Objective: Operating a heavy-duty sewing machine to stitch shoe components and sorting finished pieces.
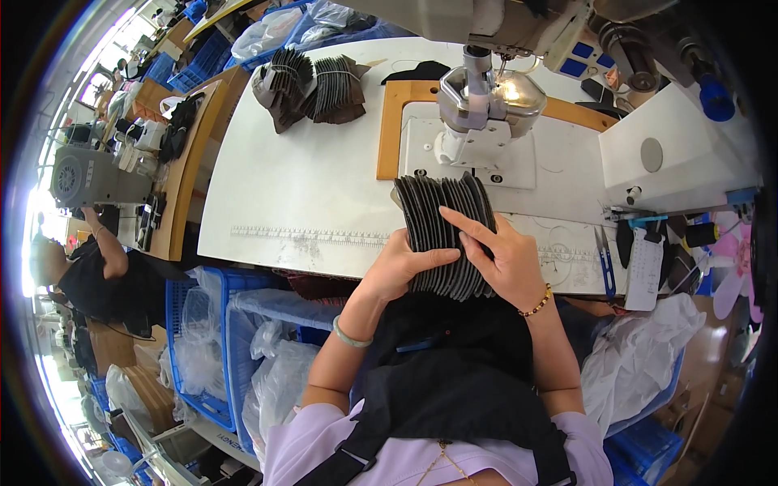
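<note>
A thick stack of dark, thin cut pieces (442,231), edges up and fanned like pages, is held between my hands at the table's front edge. They look like leather or fabric; which, I cannot tell. My left hand (397,263) grips the stack's left side, its thumb lying across the edges and its other fingers mostly hidden. On the right side, my right hand (506,255) is closed around the stack, with the index finger stretched over the edges and the thumb close below it. Just beyond the stack stands a sewing machine (486,101).
Two bundles of similar dark pieces, one a tied bundle (336,87), lie at the table's far left. Blue-handled scissors (604,263) and a white tag (644,271) are at right. A blue crate (231,348) with plastic bags stands left of me. Another person (89,267) sits farther left.
</note>
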A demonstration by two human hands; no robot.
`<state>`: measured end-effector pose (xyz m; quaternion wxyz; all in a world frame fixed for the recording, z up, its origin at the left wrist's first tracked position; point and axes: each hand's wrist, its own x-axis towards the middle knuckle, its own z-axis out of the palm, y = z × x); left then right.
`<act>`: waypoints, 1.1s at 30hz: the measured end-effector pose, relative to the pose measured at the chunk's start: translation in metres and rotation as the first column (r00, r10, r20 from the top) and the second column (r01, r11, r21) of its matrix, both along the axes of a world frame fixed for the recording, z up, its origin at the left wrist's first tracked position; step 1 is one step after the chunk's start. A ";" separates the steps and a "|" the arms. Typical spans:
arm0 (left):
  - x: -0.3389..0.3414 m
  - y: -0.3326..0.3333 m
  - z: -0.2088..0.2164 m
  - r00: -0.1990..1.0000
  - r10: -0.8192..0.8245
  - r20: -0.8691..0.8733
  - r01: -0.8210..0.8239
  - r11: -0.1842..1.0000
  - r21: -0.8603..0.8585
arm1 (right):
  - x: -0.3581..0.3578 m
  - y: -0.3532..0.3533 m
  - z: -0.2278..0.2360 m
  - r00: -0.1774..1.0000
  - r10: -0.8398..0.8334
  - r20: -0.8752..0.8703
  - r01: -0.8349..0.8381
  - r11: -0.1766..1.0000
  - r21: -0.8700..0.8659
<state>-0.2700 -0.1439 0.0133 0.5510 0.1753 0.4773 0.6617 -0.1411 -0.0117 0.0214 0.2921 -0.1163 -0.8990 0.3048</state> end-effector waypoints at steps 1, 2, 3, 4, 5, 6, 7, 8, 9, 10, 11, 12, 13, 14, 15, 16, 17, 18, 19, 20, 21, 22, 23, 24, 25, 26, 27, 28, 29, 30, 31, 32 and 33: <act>0.000 0.000 0.000 1.000 0.000 -0.002 0.000 1.000 0.009 | 0.000 0.000 -0.001 1.000 0.017 -0.006 -0.017 1.000 0.018; 0.000 0.000 -0.001 1.000 0.000 -0.003 0.000 1.000 0.017 | -0.001 0.000 -0.002 1.000 0.019 -0.006 -0.019 1.000 0.020; 0.000 0.000 -0.001 1.000 0.003 -0.004 -0.003 1.000 0.019 | -0.002 0.000 -0.002 0.999 0.013 -0.039 -0.012 1.000 0.029; 0.000 0.000 -0.001 1.000 0.002 -0.007 -0.002 1.000 0.026 | -0.002 -0.001 -0.002 0.998 0.008 -0.066 -0.005 0.999 0.037; 0.000 0.000 -0.001 1.000 -0.001 -0.006 0.002 0.999 0.037 | -0.003 -0.001 -0.002 0.997 0.008 -0.074 -0.005 0.999 0.039; 0.001 0.000 0.000 1.000 0.001 -0.011 -0.001 0.999 0.034 | -0.002 -0.002 -0.001 0.999 -0.005 -0.041 0.009 0.997 0.079; 0.001 0.000 0.000 1.000 0.004 -0.013 -0.003 1.000 0.030 | -0.001 -0.002 0.000 1.000 -0.021 -0.008 0.022 0.993 0.118; 0.001 0.000 0.000 1.000 0.005 -0.014 -0.004 1.000 0.027 | -0.001 -0.002 0.002 1.000 -0.023 -0.008 0.024 0.993 0.117; 0.002 0.000 0.000 1.000 0.002 -0.014 -0.001 1.000 0.025 | -0.001 -0.003 0.004 0.999 -0.034 0.011 0.033 0.992 0.123; 0.002 0.000 0.001 0.999 0.005 -0.032 -0.004 0.999 0.031 | -0.001 -0.003 0.005 0.999 -0.042 0.028 0.038 0.992 0.122; 0.002 0.000 0.001 0.999 0.009 -0.051 -0.007 0.999 0.039 | -0.001 -0.003 0.006 0.998 -0.047 0.030 0.043 0.991 0.129; 0.002 0.000 0.001 0.999 0.009 -0.051 -0.007 0.999 0.039 | -0.001 -0.004 0.006 0.999 -0.042 0.006 0.041 0.994 0.100; 0.002 0.000 0.001 0.998 0.013 -0.069 -0.009 0.999 0.045 | -0.002 -0.005 0.006 0.999 -0.036 -0.004 0.036 0.997 0.064; 0.002 0.000 0.001 0.996 0.017 -0.085 -0.012 0.998 0.056 | -0.003 -0.006 0.006 0.999 -0.036 -0.019 0.037 0.997 0.073; 0.001 0.001 0.001 0.996 0.018 -0.088 -0.013 0.999 0.053 | -0.004 -0.007 0.005 0.999 -0.036 -0.022 0.036 0.999 0.027; 0.001 0.001 0.000 0.994 0.024 -0.109 -0.019 0.999 0.046 | -0.004 -0.009 0.004 0.999 -0.035 -0.021 0.034 0.999 -0.024; 0.002 0.001 0.000 0.991 0.029 -0.128 -0.025 0.999 0.031 | -0.005 -0.010 0.003 0.999 -0.035 -0.025 0.035 0.999 -0.019; 0.002 0.001 -0.001 0.991 0.031 -0.129 -0.026 0.999 0.040 | -0.005 -0.011 0.002 0.999 -0.043 -0.007 0.043 0.998 -0.049; 0.002 0.001 -0.001 0.991 0.041 -0.130 -0.035 0.998 0.048 | -0.005 -0.012 0.001 0.999 -0.051 0.011 0.052 0.996 -0.079; 0.003 0.002 -0.002 0.990 0.052 -0.132 -0.045 0.997 0.056 | -0.005 -0.013 0.001 0.999 -0.051 0.011 0.052 0.996 -0.079; 0.003 0.002 -0.003 0.990 0.052 -0.132 -0.044 0.997 0.056 | -0.005 -0.014 0.001 0.998 -0.058 0.007 0.058 0.994 -0.096; 0.003 0.002 -0.003 0.987 0.059 -0.149 -0.050 0.997 0.064 | -0.006 -0.014 0.001 0.998 -0.065 0.003 0.065 0.991 -0.114; 0.003 0.002 -0.004 0.984 0.064 -0.165 -0.054 0.997 0.062 | -0.006 -0.015 0.001 0.998 -0.065 0.003 0.065 0.991 -0.114; 0.003 0.002 -0.004 0.984 0.065 -0.166 -0.054 0.996 0.071 | -0.006 -0.015 0.001 0.997 -0.078 0.011 0.079 0.987 -0.140; 0.003 0.002 -0.004 0.981 0.062 -0.185 -0.049 0.996 0.073 | -0.007 -0.016 0.001 0.995 -0.093 0.024 0.095 0.982 -0.162; 0.002 0.002 -0.004 0.977 0.055 -0.204 -0.041 0.997 0.068 | -0.007 -0.016 0.002 0.995 -0.093 0.019 0.095 0.982 -0.166; 0.002 0.001 -0.004 0.977 0.059 -0.204 -0.044 0.996 0.076 | -0.007 -0.015 0.002 0.995 -0.090 0.035 0.095 0.972 -0.213; 0.002 0.000 -0.004 0.978 0.041 -0.204 -0.031 0.998 0.053 | -0.008 -0.015 0.002 0.995 -0.088 0.043 0.095 0.967 -0.237; 0.001 0.000 -0.003 0.979 0.023 -0.201 -0.019 1.000 0.017 | -0.008 -0.014 0.002 0.995 -0.086 0.050 0.096 0.961 -0.260; 0.002 0.000 -0.003 0.979 0.023 -0.202 -0.018 0.999 0.030 | -0.009 -0.013 0.002 0.997 -0.073 0.034 0.080 0.954 -0.289; 0.002 0.000 -0.002 0.976 0.029 -0.214 -0.023 0.999 0.031 | -0.010 -0.012 0.001 0.998 -0.064 0.018 0.066 0.953 -0.296; 0.002 0.000 -0.002 0.973 0.035 -0.226 -0.028 0.999 0.033 | -0.011 -0.011 0.001 0.998 -0.062 0.018 0.064 0.946 -0.318; 0.002 0.000 -0.002 0.973 0.034 -0.227 -0.028 0.999 0.033 | -0.012 -0.010 0.001 0.998 -0.051 0.020 0.055 0.942 -0.331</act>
